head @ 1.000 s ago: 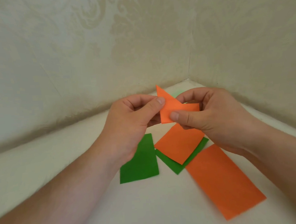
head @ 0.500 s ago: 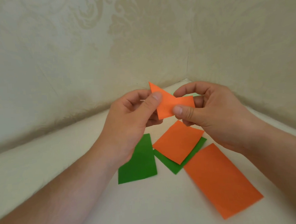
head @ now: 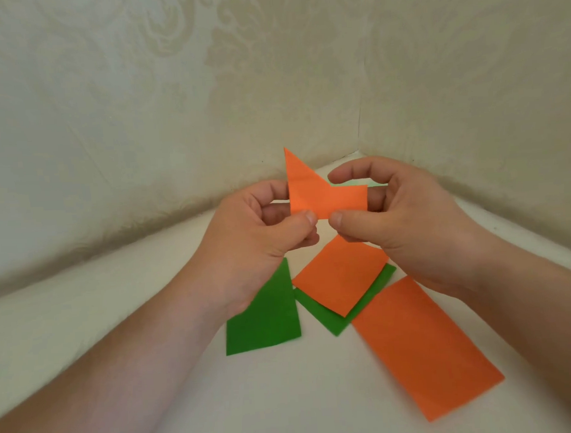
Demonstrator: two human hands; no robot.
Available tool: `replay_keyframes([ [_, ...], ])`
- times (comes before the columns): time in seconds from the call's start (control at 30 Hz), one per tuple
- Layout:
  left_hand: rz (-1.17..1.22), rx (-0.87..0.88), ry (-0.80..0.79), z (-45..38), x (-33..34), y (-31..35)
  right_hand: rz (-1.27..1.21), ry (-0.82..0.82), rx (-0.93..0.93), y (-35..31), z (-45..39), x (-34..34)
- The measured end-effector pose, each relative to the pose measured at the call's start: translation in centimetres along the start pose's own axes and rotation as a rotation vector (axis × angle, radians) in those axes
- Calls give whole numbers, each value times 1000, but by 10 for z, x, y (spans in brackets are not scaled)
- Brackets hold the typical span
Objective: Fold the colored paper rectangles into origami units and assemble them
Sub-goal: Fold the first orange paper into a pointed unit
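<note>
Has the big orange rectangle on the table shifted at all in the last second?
No. The big orange rectangle lies flat, its near-left edge beside the green sheet under the orange square, exactly as before. Only the camera view drifted.

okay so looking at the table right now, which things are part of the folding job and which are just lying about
Part of the job:
- folded orange piece, pinched by left hand and right hand
- orange sheets
- green sheets

Just lying about:
- nothing visible
</note>
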State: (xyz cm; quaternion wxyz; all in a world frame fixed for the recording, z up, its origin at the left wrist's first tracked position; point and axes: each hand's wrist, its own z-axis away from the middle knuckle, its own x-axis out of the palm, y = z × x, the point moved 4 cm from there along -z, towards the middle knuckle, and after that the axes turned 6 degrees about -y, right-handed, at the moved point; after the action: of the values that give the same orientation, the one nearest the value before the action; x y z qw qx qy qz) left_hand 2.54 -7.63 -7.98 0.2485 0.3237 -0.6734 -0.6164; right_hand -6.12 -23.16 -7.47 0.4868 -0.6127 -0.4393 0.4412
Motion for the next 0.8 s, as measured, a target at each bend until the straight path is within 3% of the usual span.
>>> replay_keyframes([
  [0.27,-94,-50,-33,1,3,-5,25,14,-23,2,-1,-1],
  [0.43,-112,-31,-26,0,2,-4,-68,-32,59,9,-5,-2],
  [0.8,-122,-93,-37,-4,-10,-6,28,-9,47,4,-4,-7],
])
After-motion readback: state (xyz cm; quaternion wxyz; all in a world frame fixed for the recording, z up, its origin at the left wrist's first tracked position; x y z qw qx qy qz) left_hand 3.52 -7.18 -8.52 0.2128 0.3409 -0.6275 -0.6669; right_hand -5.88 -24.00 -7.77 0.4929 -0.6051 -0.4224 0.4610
